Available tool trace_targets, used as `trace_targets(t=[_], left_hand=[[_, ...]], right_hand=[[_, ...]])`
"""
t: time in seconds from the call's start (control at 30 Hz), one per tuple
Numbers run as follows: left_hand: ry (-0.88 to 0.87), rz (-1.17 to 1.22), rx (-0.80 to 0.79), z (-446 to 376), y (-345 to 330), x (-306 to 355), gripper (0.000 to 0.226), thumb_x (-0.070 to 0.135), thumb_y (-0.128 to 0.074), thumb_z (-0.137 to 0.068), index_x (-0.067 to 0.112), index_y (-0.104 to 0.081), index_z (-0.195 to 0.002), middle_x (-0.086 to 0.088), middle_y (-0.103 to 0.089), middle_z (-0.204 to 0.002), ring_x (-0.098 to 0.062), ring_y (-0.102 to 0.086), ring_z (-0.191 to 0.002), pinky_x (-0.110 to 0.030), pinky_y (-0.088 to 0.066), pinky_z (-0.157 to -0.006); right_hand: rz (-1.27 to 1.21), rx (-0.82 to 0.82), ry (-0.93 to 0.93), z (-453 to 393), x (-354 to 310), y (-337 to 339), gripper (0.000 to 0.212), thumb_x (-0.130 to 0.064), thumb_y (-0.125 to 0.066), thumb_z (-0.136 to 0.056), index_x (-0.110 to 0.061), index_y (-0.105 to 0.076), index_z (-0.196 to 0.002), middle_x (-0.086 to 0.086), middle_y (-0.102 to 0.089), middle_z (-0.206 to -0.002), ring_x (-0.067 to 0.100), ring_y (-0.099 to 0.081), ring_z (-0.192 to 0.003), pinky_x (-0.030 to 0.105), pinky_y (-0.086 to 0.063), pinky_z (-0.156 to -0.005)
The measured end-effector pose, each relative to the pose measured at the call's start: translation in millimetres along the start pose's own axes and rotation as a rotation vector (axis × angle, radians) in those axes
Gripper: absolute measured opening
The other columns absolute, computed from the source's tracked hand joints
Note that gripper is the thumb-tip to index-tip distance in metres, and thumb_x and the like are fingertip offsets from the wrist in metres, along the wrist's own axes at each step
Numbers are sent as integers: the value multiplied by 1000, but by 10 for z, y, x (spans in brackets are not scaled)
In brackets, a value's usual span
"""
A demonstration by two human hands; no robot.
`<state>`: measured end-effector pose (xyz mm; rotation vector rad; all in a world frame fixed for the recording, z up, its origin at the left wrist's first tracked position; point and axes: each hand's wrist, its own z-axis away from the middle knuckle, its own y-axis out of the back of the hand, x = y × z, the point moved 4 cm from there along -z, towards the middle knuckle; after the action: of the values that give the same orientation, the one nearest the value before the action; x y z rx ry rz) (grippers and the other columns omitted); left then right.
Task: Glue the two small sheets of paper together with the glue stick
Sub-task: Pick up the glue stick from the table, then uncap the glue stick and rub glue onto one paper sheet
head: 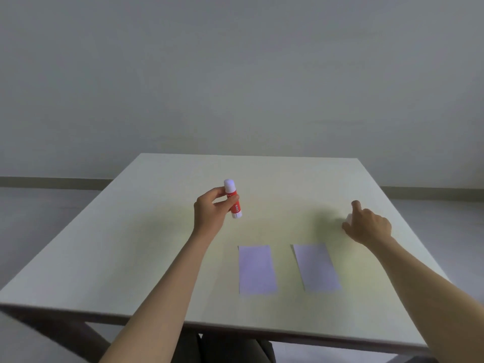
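Note:
Two small pale lilac paper sheets lie flat side by side near the table's front, the left sheet and the right sheet, with a gap between them. My left hand holds a red glue stick with white ends, tilted a little, above the table behind the left sheet. My right hand hovers low over the table behind the right sheet. Its fingers pinch a small white piece, blurred, which looks like the cap.
The pale square table stands before a plain grey wall. Its front edge runs across the bottom of the view, and dark legs or knees show beneath it. Grey floor lies on both sides.

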<state>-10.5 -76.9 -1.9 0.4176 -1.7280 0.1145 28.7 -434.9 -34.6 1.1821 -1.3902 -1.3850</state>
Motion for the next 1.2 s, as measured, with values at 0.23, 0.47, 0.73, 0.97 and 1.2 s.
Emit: trace_targets(t=[0.23,0.47,0.73,0.97,1.2], left_hand=[[57,170,11,92,-189,64,18,21,-71,-81,15,-70,-98,-7,-70,-109,-20,-70,-95,-35,-60,-78],[68,279,5,291,-276,226,19,35,-71,-74,22,-74,-88,3,-73,-99,-17,-69,-98,-32,-58,-78],[160,536,-44,400,-147,330,24,19,-63,-88,21,-77,-68,5,-76,-76,-9,-70,-74,-19,-55,-68],[149,610,-69,426,-139,345,20,21,-57,-92,11,-69,-80,-9,-75,-87,-24,-68,-91,-35,-52,-89],[111,658,-203,447,-194,360,26,41,-70,-71,16,-70,-80,-1,-76,-83,-21,-72,-94,-40,-40,-89]], right_hand=[[-590,48,436,509,-1030,586,67,-47,-73,-73,-22,-47,-129,3,-59,-109,24,-63,-92,36,-50,-81],[-703,94,510,914,-1834,638,35,-39,-66,-82,-14,-51,-101,1,-66,-89,26,-62,-78,34,-45,-61],[-737,224,651,1181,-1950,524,30,-33,-46,-96,-14,-48,-120,2,-67,-91,26,-59,-71,29,-36,-55],[-1194,-171,700,1196,-1929,569,22,-25,-46,-98,-34,-51,-77,-10,-39,-56,2,-40,-44,16,-31,-50],[-1695,-899,550,1215,-1920,445,34,-42,-41,-95,-15,-56,-82,-8,-35,-50,8,-22,-40,16,-22,-40]])
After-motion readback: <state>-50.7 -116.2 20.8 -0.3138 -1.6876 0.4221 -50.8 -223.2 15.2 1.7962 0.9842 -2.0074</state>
